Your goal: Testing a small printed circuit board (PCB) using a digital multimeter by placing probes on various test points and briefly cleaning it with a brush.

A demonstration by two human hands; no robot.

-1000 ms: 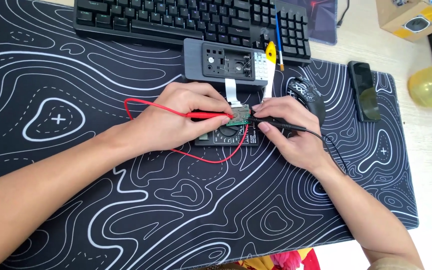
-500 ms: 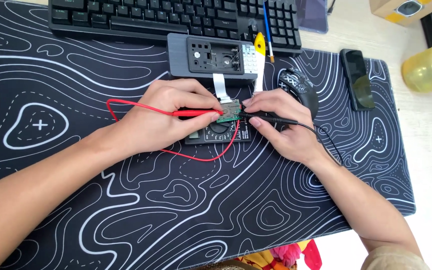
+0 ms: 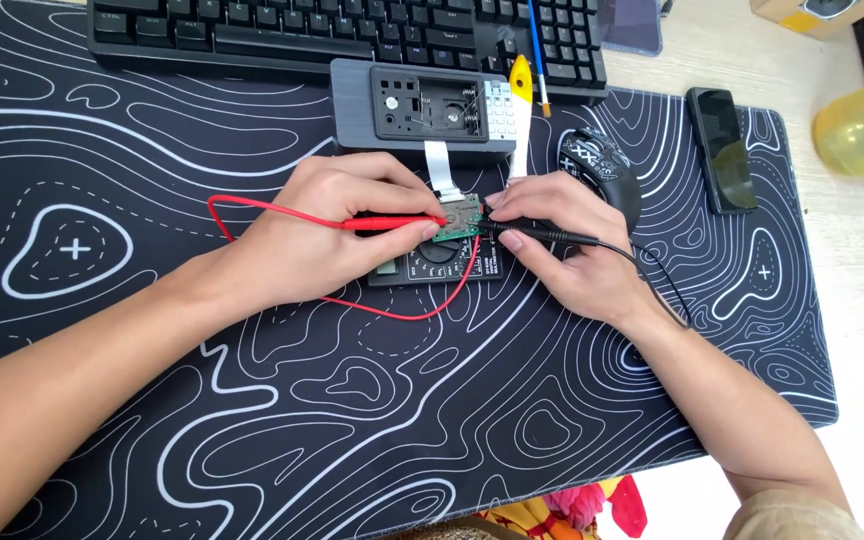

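Hands on probes, both tips meeting at a small green circuit board (image 3: 460, 217), which I'll use as the landmark. Left hand (image 3: 337, 235) pinches the red probe (image 3: 392, 224) between thumb and fingers, tip on the board's left edge; red lead (image 3: 282, 215) loops out left of the board and curls back below it. Right hand (image 3: 562, 245) grips the black probe (image 3: 542, 234) the same way, tip at the board's right edge; black lead (image 3: 652, 275) trails off right along the wrist.

Board sits on top of a dark multimeter (image 3: 442, 265), which lies just below it and is partly hidden by the left hand. White ribbon cable (image 3: 442, 168) runs from the board up to an opened grey device housing (image 3: 422, 105) just above. Yellow-handled tool (image 3: 520, 95) leans beside the housing, up and right of the board. Black keyboard (image 3: 352, 35) sits further above. Black mouse (image 3: 602, 165) is right of the board, dark phone (image 3: 722, 150) beyond it. Everything rests on a black desk mat with white contour lines (image 3: 352, 420).
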